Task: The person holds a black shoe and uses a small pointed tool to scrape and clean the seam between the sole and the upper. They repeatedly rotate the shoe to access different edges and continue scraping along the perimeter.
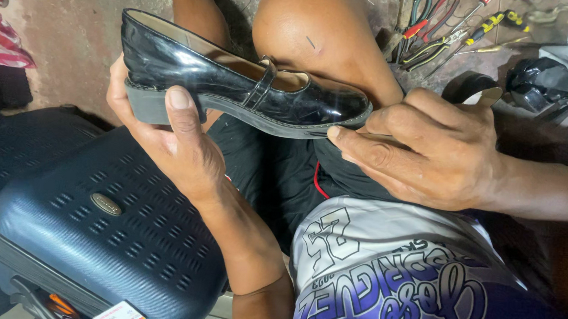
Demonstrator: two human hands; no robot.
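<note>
The left hand [168, 140] has its grip wrapped around the heel of a shiny black leather shoe with a strap [236, 79], held up over the person's knee [310, 31]. The right hand [427, 151] pinches the sole edge at the toe. A dark blue hard suitcase [99, 227] sits just below.

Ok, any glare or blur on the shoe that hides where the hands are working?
Head view: the glossy black shoe shows bright streaks along heel and toe, but its sole edge stays sharp. Left hand and right hand are evenly lit and in focus; the lap below them lies in deep shadow.
</note>
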